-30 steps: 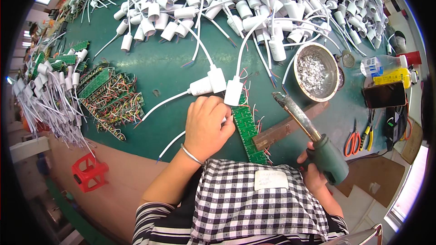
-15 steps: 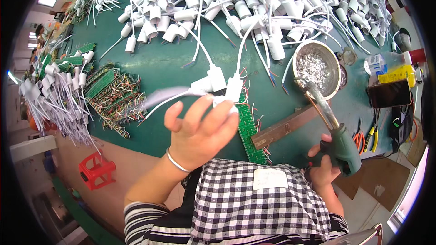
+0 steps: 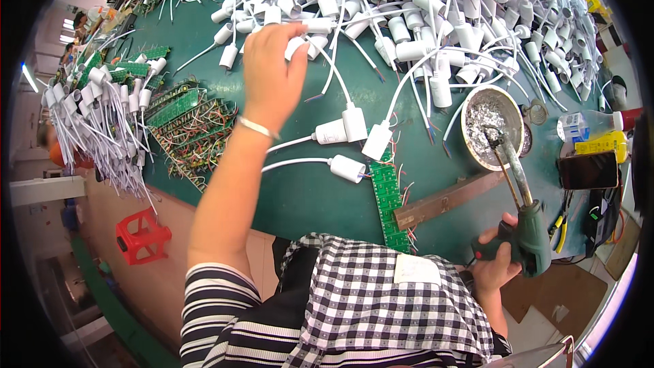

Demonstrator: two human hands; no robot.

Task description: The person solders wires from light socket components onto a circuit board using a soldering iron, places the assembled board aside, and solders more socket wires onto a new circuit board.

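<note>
My left hand (image 3: 276,75) reaches over the near edge of a pile of white lamp holders (image 3: 409,51) with cords. Its thumb and fingers are apart, with a lamp holder (image 3: 293,48) lying between them, not visibly gripped. In my right hand (image 3: 496,266) is a green pistol-grip soldering iron (image 3: 533,235), its tip down in a round metal bowl (image 3: 470,138) of silvery, flaky material. Several corded holders lie around the top of a green circuit board strip (image 3: 388,197); the lowest holder (image 3: 347,168) has thin wires reaching the strip.
A brown bar (image 3: 446,201) lies against the strip. To the left are stacked wired boards (image 3: 191,119) and a heap of wired holders (image 3: 102,105). At right are a clear bottle (image 3: 586,125), a dark phone (image 3: 589,171) and pliers (image 3: 561,225). A red stool (image 3: 143,235) stands on the floor.
My left hand has let go of the lamp holder by the strip and moved up to the pile. The soldering iron's tip has shifted from the bowl's left rim to its middle. The view has shifted slightly.
</note>
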